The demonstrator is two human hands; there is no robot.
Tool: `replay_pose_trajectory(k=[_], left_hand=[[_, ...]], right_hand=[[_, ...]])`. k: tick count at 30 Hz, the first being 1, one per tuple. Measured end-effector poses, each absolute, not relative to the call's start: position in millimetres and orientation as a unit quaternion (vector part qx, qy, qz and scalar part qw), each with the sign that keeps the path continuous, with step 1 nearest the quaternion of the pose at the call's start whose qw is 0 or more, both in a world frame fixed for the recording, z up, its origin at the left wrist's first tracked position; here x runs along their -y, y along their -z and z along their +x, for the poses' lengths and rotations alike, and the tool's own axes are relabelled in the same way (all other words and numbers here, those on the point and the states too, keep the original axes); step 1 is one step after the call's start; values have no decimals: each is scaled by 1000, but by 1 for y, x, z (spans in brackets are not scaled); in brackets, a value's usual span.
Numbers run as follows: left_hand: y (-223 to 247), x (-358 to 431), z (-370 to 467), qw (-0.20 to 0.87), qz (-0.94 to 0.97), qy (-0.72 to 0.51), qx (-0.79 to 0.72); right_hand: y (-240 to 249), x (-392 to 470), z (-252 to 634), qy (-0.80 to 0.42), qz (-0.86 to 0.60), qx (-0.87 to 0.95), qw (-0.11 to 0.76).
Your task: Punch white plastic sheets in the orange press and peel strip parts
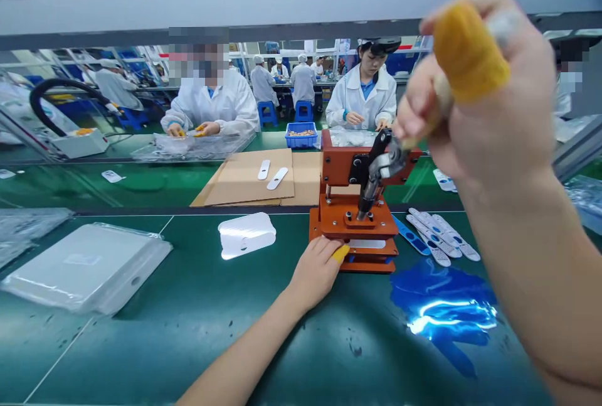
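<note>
A reddish-orange toggle hand press (pixel 358 221) stands on the green bench, with a white strip (pixel 367 244) lying flat between its plates. Raised high at the right, my right hand (pixel 489 86) is closed around the press's lever handle, which it mostly hides; a yellow finger cot covers one digit. My left hand (pixel 316 272) grips the left edge of the press's lower part, a yellow cot on one digit and its fingertips partly hidden. Several printed long labels (pixel 437 236) lie right of the press, along with a blue one (pixel 412 235).
Left are clear-edged white plates (pixel 247 235) and a bagged white stack (pixel 87 268). Shiny blue film (pixel 444 305) lies front right. Beyond the bench edge, cardboard (pixel 244 183) holds two white strips. Two co-workers sit opposite, near a blue basket (pixel 301 135). A beam (pixel 235 1) crosses overhead.
</note>
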State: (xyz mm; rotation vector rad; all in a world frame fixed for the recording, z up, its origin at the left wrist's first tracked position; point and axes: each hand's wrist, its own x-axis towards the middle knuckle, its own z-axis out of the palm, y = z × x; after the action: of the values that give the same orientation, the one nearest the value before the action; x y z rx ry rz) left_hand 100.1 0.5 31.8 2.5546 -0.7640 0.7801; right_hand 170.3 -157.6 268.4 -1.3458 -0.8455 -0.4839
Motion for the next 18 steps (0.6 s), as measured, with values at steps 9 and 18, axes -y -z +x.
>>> replay_pose_trajectory(k=[9, 18], left_hand=[[-55, 3, 109, 195, 932, -147, 267], [-47, -136, 87, 215, 931, -294, -28]], right_hand=[[-299, 146, 207, 80, -619, 289, 726], [-182, 267, 249, 226, -813, 88, 529]])
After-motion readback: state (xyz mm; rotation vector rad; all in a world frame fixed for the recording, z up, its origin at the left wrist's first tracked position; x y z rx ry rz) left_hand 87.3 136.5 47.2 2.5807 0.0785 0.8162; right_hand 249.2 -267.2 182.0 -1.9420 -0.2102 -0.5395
